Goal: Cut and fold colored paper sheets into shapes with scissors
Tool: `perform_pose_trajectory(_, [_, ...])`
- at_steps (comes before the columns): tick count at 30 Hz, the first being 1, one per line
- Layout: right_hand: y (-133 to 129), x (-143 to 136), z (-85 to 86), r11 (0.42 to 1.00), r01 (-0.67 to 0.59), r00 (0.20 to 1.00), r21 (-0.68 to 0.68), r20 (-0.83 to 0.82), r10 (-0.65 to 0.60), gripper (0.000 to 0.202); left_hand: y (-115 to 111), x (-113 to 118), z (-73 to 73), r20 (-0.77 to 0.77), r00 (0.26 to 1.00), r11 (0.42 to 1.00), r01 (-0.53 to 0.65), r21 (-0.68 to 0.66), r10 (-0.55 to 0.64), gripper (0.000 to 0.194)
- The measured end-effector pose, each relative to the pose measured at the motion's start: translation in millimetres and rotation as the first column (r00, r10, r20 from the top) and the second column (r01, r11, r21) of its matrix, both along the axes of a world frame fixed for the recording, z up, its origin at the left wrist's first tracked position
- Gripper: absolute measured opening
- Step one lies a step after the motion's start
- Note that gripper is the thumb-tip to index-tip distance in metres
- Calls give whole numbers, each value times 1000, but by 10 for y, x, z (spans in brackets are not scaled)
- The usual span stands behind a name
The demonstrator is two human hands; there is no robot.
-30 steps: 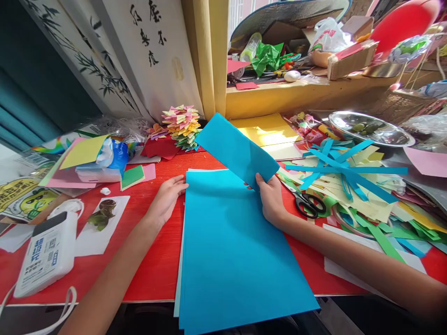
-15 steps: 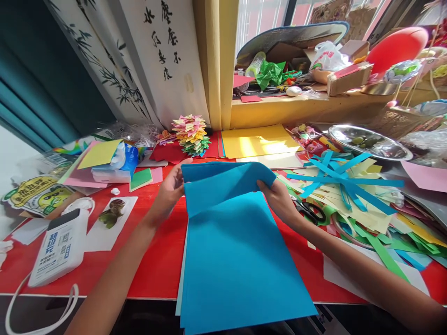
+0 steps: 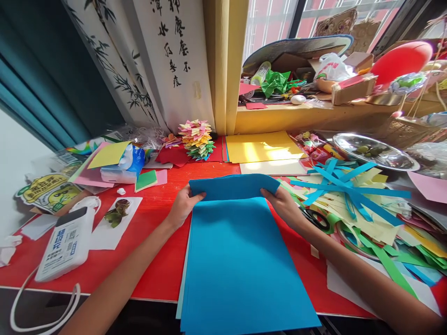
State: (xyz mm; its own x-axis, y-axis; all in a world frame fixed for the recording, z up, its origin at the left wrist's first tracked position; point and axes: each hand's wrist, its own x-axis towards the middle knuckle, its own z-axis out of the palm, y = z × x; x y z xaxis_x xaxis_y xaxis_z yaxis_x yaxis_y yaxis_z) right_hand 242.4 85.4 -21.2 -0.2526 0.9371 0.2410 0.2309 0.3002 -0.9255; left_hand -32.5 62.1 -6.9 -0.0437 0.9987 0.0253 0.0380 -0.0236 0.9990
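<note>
Several blue paper sheets [image 3: 244, 270] lie stacked in front of me, with a paler edge showing at the left and the near end past the table edge. At their far end a blue sheet of paper [image 3: 232, 187] is bent over into a narrow band. My left hand [image 3: 185, 202] pinches the band's left end, thumb on top. Its right end is between the thumb and fingers of my right hand [image 3: 279, 201]. Whether the band is part of the top sheet I cannot tell. Black-handled scissors [image 3: 316, 218] lie just right of my right hand.
Blue paper strips [image 3: 349, 186] lie over cream and green strips at right, near a metal bowl [image 3: 377, 151]. Yellow paper [image 3: 263, 146] and a folded-paper ornament [image 3: 197, 139] are at the back. A white power bank [image 3: 66, 244] and tissue pack [image 3: 124, 170] sit left.
The bent-over blue paper has come down flatter and narrower. My left hand's thumb now presses on top of its left end. The camera view has shifted slightly.
</note>
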Motion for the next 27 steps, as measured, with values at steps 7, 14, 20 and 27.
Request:
perform_pose_trajectory(7, [5,10,-16,963,-108,983,-248,-173,65,31,10,-1,-7,94,994,999,52,-9,-51,26])
perform_pose_trajectory(14, [20,12,-3,958,-117,977,-262,-202,64,33,45,0,-71,145,988,994,72,-85,-59,30])
perform_pose_trajectory(20, [25,19,-29,952,-106,984,-286,-169,59,34,78,-15,-129,144,989,993,58,-101,-43,27])
perform_pose_trajectory(27, [46,35,-69,952,-92,989,-293,-140,53,34,69,-33,-106,132,988,983,101,-152,-81,31])
